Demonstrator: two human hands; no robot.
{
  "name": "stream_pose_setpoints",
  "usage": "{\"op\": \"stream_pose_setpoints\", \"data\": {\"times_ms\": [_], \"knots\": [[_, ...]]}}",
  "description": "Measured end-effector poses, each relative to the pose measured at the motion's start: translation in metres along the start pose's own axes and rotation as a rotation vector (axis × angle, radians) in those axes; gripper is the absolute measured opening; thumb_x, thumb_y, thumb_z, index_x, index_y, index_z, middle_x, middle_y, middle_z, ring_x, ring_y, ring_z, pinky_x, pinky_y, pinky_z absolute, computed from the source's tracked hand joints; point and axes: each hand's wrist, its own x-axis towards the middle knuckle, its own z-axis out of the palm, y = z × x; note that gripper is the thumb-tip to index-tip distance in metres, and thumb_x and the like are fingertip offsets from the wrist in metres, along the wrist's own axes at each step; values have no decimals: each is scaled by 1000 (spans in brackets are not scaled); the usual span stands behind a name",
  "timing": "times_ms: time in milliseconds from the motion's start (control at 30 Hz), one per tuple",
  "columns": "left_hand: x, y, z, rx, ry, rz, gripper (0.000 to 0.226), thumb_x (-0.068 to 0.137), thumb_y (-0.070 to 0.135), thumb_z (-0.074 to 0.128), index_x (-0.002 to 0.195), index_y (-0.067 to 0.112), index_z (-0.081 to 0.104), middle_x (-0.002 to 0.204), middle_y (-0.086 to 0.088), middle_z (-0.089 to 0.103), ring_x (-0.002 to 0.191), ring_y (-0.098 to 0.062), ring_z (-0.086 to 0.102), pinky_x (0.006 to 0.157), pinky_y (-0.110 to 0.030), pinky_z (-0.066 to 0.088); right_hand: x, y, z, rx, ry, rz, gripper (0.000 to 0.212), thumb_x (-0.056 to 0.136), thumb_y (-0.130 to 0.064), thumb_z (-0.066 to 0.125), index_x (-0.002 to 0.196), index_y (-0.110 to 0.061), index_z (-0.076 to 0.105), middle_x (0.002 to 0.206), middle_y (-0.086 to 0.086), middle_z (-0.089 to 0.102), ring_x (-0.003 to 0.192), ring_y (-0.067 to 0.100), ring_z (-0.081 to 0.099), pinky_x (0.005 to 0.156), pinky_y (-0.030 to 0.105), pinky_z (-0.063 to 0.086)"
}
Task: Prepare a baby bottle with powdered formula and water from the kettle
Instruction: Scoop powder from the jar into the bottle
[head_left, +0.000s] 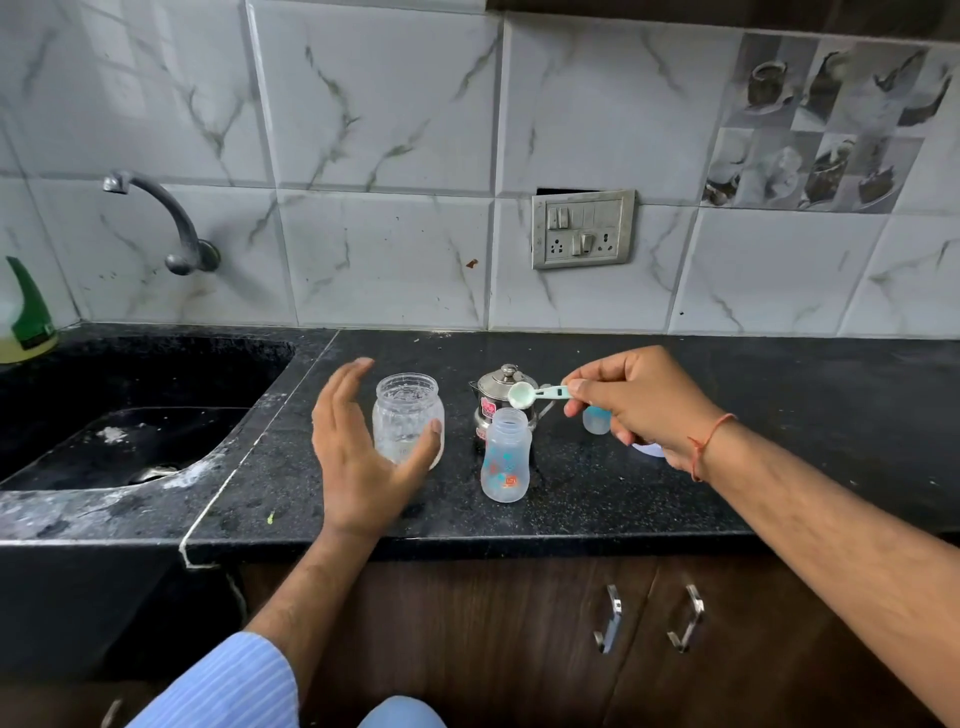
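- Holding a pale green scoop (537, 393) by its handle, the right hand (641, 402) is pinching it between thumb and fingers, with the bowl hanging just above the open mouth of the baby bottle (506, 457); the bowl is looking whitish, though whether it is carrying powder I cannot tell.
- Spreading its fingers, the left hand (358, 447) is gripping nothing, with the thumb lying against the near side of the clear jar (408, 418).
- Risking the most: the bottle is standing unsteadied below the right hand, so a knock from the scoop would be tipping it, or powder would be falling past its narrow mouth onto the black counter (649, 499).
- Risking next: the jar, lidless and just beyond the left palm, could be getting pushed over if that hand sweeps sideways.
- Risking less: the steel kettle (501, 392) is sitting just behind the bottle, under the scoop, so a dropping wrist could be striking its lid.
- Counting, largest to smallest: one jar, one kettle, one bottle, one scoop.
- Hiding partly behind the right hand: one small blue-tinted piece (596, 420), probably the bottle's cap, and a white rim below the wrist that I cannot identify.
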Motion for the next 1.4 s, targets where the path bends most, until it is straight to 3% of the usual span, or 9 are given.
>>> {"op": "stream_pose_setpoints", "data": {"times_ms": [100,167,233,300,400,433,567,700,1400], "knots": [[-17,17,4,-148,-13,117,72,85,48,84,146,24,56,143,18,58,123,-11,61,106,-31,47,-6,6,4,-136,44,-115,13,100,-23,74,91,-26,84,82,-8,83,36,13,49,40,22,45],[-27,29,11,-277,-137,-6,69,84,48,87,142,31,55,137,23,62,84,-15,67,76,-35,58,-10,9,8,-231,76,-204,14,100,-27,74,90,-32,84,80,-16,81,36,11,54,44,23,51],[-35,36,19,-297,-249,-133,71,79,52,90,140,38,56,138,28,63,60,-18,63,61,-40,61,-14,8,12,-341,120,-281,13,98,-30,75,92,-36,85,77,-25,79,38,6,58,47,16,50],[-37,37,25,-299,-329,-206,81,73,58,93,143,37,58,138,28,66,70,-13,64,73,-38,61,-19,4,16,-471,157,-362,12,97,-32,75,95,-37,86,76,-29,77,47,6,64,50,12,48],[-28,36,29,-214,-508,-240,99,65,71,89,149,28,59,137,23,68,122,4,64,109,-32,53,-25,1,19,-629,154,-479,14,98,-35,73,104,-36,86,84,-15,82,66,9,73,68,32,61],[-24,36,29,-170,-601,-238,101,63,76,87,148,29,60,136,23,68,127,8,61,114,-31,51,-27,1,20,-654,159,-525,15,98,-34,73,107,-34,86,90,-12,84,74,12,77,72,36,63],[-17,36,34,-30,-803,-240,97,62,86,82,145,40,61,123,29,73,118,9,65,107,-34,57,-34,0,23,-777,201,-710,15,98,-27,76,108,-33,86,88,-13,83,79,20,78,64,36,60],[-18,34,38,32,-778,-238,77,66,84,80,133,48,69,116,29,77,110,6,68,100,-38,59,-37,-1,21,-884,200,-785,16,98,-25,77,110,-30,85,79,-10,78,69,25,75,53,35,56],[-21,32,40,113,-787,-275,92,66,72,92,148,44,63,127,26,76,120,1,67,102,-35,58,-34,7,14,-967,136,-861,23,99,-16,75,119,-24,83,89,-4,81,73,25,77,56,37,59]]}}
